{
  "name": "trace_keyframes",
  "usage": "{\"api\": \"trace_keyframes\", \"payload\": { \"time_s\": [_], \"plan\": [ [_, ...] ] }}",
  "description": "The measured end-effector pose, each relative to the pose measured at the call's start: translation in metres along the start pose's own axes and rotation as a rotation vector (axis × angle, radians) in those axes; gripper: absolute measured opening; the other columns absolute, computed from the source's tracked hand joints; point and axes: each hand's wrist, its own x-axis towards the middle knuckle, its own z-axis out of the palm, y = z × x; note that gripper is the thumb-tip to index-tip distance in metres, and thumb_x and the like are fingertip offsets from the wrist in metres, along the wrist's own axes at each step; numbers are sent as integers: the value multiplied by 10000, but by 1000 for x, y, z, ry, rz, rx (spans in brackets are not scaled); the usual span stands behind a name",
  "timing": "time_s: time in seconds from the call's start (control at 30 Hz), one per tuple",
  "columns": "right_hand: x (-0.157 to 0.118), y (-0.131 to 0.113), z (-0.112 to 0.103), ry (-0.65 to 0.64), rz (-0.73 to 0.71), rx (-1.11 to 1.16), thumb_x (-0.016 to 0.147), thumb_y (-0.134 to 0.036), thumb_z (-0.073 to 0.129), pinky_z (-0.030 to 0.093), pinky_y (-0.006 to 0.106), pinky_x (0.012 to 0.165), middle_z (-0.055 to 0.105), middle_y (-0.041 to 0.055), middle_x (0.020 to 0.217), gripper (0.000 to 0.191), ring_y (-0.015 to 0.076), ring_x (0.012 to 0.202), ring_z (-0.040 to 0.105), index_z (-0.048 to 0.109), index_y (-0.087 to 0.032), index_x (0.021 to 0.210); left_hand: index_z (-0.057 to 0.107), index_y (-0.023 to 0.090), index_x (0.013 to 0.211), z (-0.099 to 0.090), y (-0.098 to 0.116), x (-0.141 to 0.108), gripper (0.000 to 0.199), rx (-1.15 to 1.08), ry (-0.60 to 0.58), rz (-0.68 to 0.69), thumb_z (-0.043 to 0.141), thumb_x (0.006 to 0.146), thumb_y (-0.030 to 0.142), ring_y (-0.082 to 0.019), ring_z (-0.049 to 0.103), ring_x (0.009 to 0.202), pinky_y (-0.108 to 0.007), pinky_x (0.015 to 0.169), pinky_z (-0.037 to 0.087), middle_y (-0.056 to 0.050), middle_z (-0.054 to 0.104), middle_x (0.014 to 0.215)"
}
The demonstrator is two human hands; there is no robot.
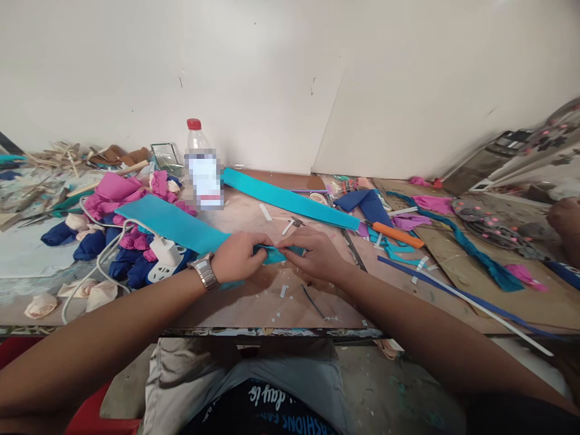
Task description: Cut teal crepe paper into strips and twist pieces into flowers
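Observation:
My left hand, with a metal watch on its wrist, is closed in a pinch on a turquoise fabric strip. That strip runs out to the upper left behind my left hand, over a pile of coloured cloth pieces. My right hand is also closed, its thumb and finger pinching the strip's near end close to my left fingertips. The fabric between the hands looks folded or gathered, and the fingers partly hide it. Beyond my hands lies another long turquoise strip.
Left are pink and navy cloth bundles and a white plug with a cable. A red-capped bottle stands behind a phone. An orange-handled cutter and blue strip lie right. Another person's hand shows far right.

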Motion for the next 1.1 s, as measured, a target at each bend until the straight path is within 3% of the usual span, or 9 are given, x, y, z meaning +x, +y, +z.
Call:
{"api": "trace_keyframes", "payload": {
  "time_s": [0.1,0.23,0.47,0.63,0.87,1.1],
  "plan": [
    [1,-2,0,4,-18,-10,949,-243,681,524,340,745,791,43,824,111,196,775,717,792,-239,939,771,213,1010,-2,3,0,251,-21,-29,16,539,925,258,-199,682,872,-314,761,445,-7,792,977],
    [2,-5,-2,1,-42,-19,950,-228,676,520,340,739,796,40,827,108,194,768,716,784,-233,942,752,197,942,-2,4,0,341,-13,-25,21,494,1000,413,-190,649,790,-313,692,402,-20,770,889],
    [1,-5,-3,7,-20,-39,929,-223,689,524,356,772,808,40,870,90,207,805,733,773,-226,963,750,219,1017,0,0,0,201,27,-16,60,589,937,310,-212,689,900,-318,772,444,-18,786,993],
    [1,-6,-2,-6,19,-33,938,-254,683,535,364,795,817,37,907,96,212,830,736,772,-244,971,764,232,1019,1,0,0,236,164,-21,81,541,962,281,-234,698,875,-347,799,468,-30,794,940],
    [1,-6,-2,-6,21,-21,941,-259,694,536,355,792,810,39,897,89,207,830,731,777,-247,972,758,218,1066,3,-2,0,263,210,1,59,530,936,217,-263,705,980,-392,916,498,-55,796,1012],
    [3,-6,-2,8,-65,7,953,-225,679,542,338,751,802,33,839,114,187,787,732,788,-243,925,748,202,1023,2,-1,0,294,213,13,51,491,887,162,-260,701,921,-387,871,495,-60,783,944]
  ]
}}
